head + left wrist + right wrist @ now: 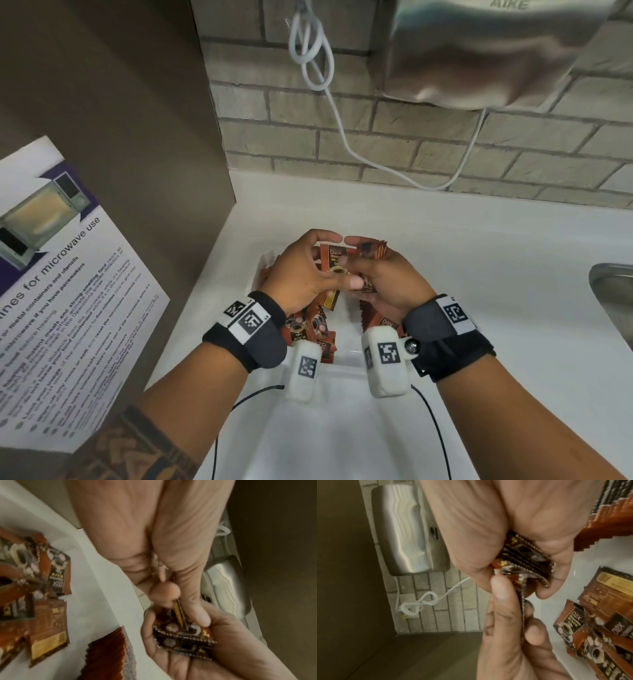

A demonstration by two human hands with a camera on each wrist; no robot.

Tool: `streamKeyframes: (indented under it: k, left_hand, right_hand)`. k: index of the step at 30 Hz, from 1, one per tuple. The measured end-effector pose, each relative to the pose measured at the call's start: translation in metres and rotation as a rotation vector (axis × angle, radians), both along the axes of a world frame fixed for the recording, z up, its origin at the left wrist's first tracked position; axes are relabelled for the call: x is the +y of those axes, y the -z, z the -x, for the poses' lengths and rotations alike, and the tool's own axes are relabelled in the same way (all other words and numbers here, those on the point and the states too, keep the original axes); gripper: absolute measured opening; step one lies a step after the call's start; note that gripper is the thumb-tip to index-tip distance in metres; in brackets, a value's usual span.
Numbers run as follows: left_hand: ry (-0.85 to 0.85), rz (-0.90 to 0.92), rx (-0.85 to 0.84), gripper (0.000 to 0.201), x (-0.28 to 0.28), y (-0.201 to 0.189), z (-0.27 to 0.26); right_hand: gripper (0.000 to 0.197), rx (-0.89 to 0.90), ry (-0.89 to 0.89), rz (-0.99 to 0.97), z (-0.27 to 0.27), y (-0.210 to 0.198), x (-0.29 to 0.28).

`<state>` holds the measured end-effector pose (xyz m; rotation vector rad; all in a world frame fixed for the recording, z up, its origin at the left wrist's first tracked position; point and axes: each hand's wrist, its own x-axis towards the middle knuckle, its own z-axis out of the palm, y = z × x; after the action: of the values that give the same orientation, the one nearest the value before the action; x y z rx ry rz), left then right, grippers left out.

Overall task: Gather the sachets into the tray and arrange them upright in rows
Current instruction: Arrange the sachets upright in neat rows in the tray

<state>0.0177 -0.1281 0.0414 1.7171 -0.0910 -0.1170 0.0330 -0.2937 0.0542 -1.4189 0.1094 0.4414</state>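
Both hands meet over a white tray (344, 346) on the counter. My left hand (339, 265) pinches one brown coffee sachet (334, 260) between thumb and fingers; it shows edge-on in the left wrist view (179, 615). My right hand (359, 253) grips a small stack of sachets (527, 561) in its curled fingers, and the pinched sachet touches that stack. Loose sachets (51, 568) lie flat in the tray under my left wrist. A packed row of sachets (111, 655) stands on edge beside them, below my right hand.
A brown panel with a microwave poster (61, 291) closes off the left side. On the brick wall behind hangs a steel hand dryer (496, 51) with a looped white cable (329, 89). A steel sink (613, 301) lies at the right edge.
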Motion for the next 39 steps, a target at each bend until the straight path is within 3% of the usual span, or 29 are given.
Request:
streamKeyframes:
  k: [3, 8, 11, 15, 19, 23, 26, 30, 32, 35, 37, 39]
  left_hand:
    - [0.043, -0.172, -0.092, 0.091, 0.000, 0.000, 0.001]
    - [0.059, -0.265, -0.152, 0.074, 0.001, -0.010, -0.001]
    - [0.054, -0.086, -0.117, 0.061, 0.003, -0.013, 0.000]
    - [0.117, 0.040, -0.142, 0.072, -0.003, -0.017, 0.001]
    - [0.116, -0.185, -0.332, 0.081, -0.007, -0.020, 0.005]
    - [0.280, -0.496, -0.488, 0.102, -0.009, -0.023, 0.006]
    - [0.351, -0.587, -0.500, 0.089, -0.012, -0.023, 0.007]
    - [0.326, -0.575, -0.502, 0.064, -0.004, -0.022, 0.005]
    - [0.282, -0.665, -0.524, 0.061, 0.002, -0.020, 0.003]
    - [0.239, -0.720, -0.548, 0.079, 0.003, -0.021, 0.003]
    - [0.217, -0.641, -0.493, 0.111, 0.005, -0.025, 0.002]
    - [0.149, -0.407, -0.360, 0.139, 0.007, -0.029, 0.000]
  right_hand:
    - [0.040, 0.045, 0.021, -0.066, -0.001, -0.001, -0.008]
    - [0.040, 0.008, 0.076, -0.113, 0.000, -0.010, -0.011]
    - [0.045, 0.019, 0.025, -0.153, 0.003, -0.013, -0.013]
    - [0.050, 0.091, -0.119, -0.201, 0.007, -0.013, -0.012]
    - [0.048, 0.120, -0.125, -0.224, 0.005, -0.010, -0.013]
    - [0.031, 0.135, -0.139, -0.287, 0.008, -0.010, -0.005]
    - [0.016, 0.041, -0.152, -0.176, 0.013, -0.005, 0.005]
    - [0.017, 0.050, -0.210, -0.156, 0.019, -0.009, 0.003]
    - [0.020, -0.054, -0.172, 0.002, 0.020, -0.009, -0.001]
    - [0.025, -0.304, -0.109, 0.274, 0.021, -0.008, -0.001]
    - [0.021, -0.294, -0.058, 0.234, 0.021, -0.009, 0.000]
    - [0.018, -0.234, -0.044, 0.135, 0.023, -0.011, -0.002]
